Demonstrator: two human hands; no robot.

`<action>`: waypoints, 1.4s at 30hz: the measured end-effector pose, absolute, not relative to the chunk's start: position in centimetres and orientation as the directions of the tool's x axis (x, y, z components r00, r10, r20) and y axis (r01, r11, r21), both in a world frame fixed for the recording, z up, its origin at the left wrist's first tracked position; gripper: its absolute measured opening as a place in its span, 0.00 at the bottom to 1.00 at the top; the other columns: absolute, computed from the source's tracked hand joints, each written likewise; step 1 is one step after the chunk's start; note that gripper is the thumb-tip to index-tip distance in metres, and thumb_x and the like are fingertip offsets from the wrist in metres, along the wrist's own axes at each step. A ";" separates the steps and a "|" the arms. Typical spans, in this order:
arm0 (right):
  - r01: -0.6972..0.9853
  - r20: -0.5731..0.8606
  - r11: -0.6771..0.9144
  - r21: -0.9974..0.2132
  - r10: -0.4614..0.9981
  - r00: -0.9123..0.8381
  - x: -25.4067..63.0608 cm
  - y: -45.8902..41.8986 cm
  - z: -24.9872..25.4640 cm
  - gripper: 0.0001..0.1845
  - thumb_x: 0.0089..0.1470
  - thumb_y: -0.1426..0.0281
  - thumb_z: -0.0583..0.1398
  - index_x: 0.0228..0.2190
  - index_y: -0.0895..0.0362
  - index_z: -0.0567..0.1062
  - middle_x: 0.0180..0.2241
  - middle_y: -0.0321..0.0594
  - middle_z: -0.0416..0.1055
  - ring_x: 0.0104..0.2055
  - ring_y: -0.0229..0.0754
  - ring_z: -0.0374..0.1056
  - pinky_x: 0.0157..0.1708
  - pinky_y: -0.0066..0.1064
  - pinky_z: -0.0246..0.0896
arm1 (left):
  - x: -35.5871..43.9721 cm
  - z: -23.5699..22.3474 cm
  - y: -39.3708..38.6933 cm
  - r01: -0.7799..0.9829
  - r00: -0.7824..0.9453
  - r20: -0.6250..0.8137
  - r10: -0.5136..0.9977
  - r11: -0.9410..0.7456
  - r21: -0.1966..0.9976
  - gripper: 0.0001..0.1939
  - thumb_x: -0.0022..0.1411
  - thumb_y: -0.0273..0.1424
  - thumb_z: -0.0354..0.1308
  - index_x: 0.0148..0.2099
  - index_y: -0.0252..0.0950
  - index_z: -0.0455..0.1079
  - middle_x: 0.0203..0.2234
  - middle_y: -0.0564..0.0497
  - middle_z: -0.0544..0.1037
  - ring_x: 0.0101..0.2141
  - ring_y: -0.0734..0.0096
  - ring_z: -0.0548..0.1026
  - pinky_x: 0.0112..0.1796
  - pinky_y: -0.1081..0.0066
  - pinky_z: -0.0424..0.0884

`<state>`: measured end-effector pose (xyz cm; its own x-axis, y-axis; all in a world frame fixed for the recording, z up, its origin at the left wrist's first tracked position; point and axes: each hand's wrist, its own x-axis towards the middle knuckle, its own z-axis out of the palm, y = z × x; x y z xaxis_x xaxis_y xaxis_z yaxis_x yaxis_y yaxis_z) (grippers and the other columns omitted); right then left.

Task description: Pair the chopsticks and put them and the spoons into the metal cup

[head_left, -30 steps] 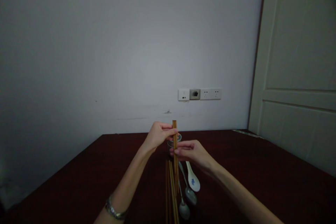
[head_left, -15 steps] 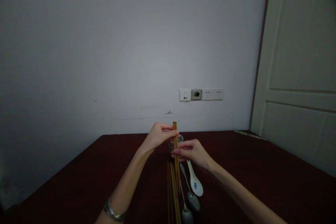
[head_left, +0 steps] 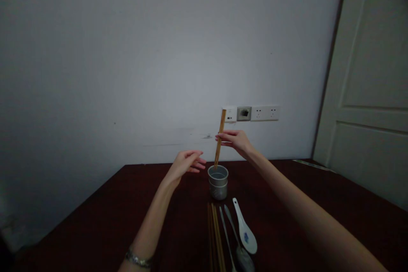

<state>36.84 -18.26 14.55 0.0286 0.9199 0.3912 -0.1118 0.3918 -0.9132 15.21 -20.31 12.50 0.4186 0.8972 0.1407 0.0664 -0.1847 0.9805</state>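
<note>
Wooden chopsticks (head_left: 218,151): tilted, lower ends at mouth of metal cup (head_left: 218,191) | right hand (head_left: 237,140): pinching chopsticks | left hand (head_left: 186,162): empty, fingers loose | step: apparently inserting | next: likely needs controlled lowering inside rim

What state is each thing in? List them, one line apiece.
Cup: upright, open-topped
Held chopsticks: steeply tilted, lower ends by the cup's rim; whether inside, unclear
Right hand: pinching the held chopsticks
Left hand: open, holding nothing
Loose chopsticks: lying on the table
Metal spoons: lying flat
White spoon: lying flat, handle toward the cup
Wall sockets: nothing plugged in
</note>
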 end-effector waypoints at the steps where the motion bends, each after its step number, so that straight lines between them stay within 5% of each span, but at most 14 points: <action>1: -0.102 0.390 0.391 -0.915 0.920 0.031 36.8 -17.4 14.5 0.11 0.37 0.68 0.66 0.26 0.62 0.77 0.29 0.45 0.75 0.33 0.41 0.71 0.34 0.32 0.67 | 15.2 12.4 -20.2 0.064 0.413 0.137 0.900 -0.179 0.982 0.18 0.56 0.38 0.53 0.43 0.29 0.66 0.32 0.41 0.76 0.28 0.70 0.75 0.26 0.74 0.70; 25: -0.001 0.152 0.152 -0.988 0.988 0.017 36.5 -13.5 4.4 0.14 0.33 0.66 0.66 0.24 0.63 0.78 0.25 0.43 0.75 0.26 0.37 0.69 0.30 0.28 0.64 | 16.0 11.0 -19.4 0.087 0.467 0.040 0.883 -0.092 0.992 0.15 0.56 0.33 0.52 0.43 0.30 0.65 0.27 0.44 0.76 0.24 0.72 0.74 0.23 0.76 0.68; 42: 0.010 0.203 0.203 -0.979 0.978 0.040 36.6 -13.6 3.2 0.15 0.33 0.65 0.66 0.25 0.63 0.77 0.25 0.42 0.75 0.26 0.37 0.68 0.28 0.27 0.62 | 16.3 10.7 -19.5 0.126 0.499 0.006 0.866 -0.079 0.989 0.14 0.55 0.34 0.52 0.42 0.30 0.66 0.26 0.45 0.76 0.23 0.73 0.74 0.23 0.75 0.67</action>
